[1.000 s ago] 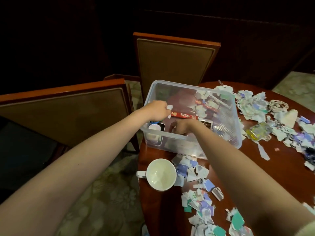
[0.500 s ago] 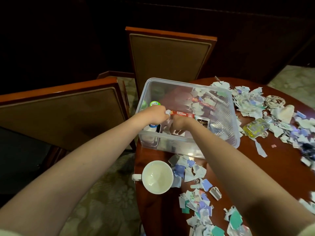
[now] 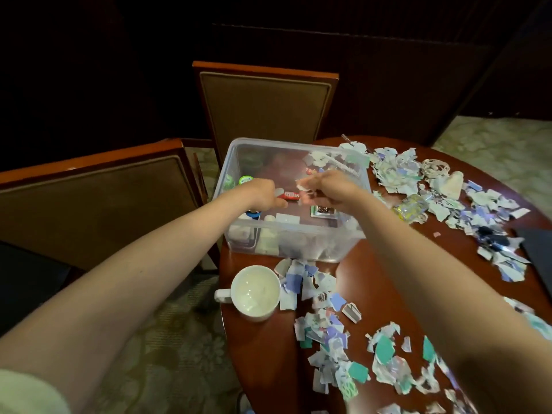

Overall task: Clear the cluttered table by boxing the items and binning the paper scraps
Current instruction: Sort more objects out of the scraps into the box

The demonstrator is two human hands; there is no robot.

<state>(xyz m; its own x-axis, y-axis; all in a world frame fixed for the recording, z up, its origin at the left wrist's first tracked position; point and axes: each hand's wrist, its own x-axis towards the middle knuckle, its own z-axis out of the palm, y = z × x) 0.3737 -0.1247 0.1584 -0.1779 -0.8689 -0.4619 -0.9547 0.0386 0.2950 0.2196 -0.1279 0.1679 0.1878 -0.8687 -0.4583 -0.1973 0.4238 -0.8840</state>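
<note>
Lifting paper scraps [image 3: 305, 191] from box [image 3: 298, 240] in pinching right grip [image 3: 331, 188] — curled left grip [image 3: 261, 194], hold unclear — next, likely binning them.

**Light:** dim indoor, seemingly from overhead. The room behind the two brown padded wooden chairs [image 3: 265, 109] is near black.

**Glare:** a soft sheen streaks the round red-brown polished wooden table [image 3: 355, 282]. There are pale highlights on the walls of the clear plastic storage box [image 3: 286, 239] and inside the white ceramic mug [image 3: 257, 291].

**Shadows:** weak, soft-edged.

**Blur:** the right hand [image 3: 331, 189] is smeared by motion, as are the torn white, blue and teal paper scraps [image 3: 304, 188] pinched in its fingers. The left hand [image 3: 263, 195] is sharper.

**Edges:** wide-angle bowing, with both forearms stretched large. Scraps at lower right are soft and streaked.
</note>
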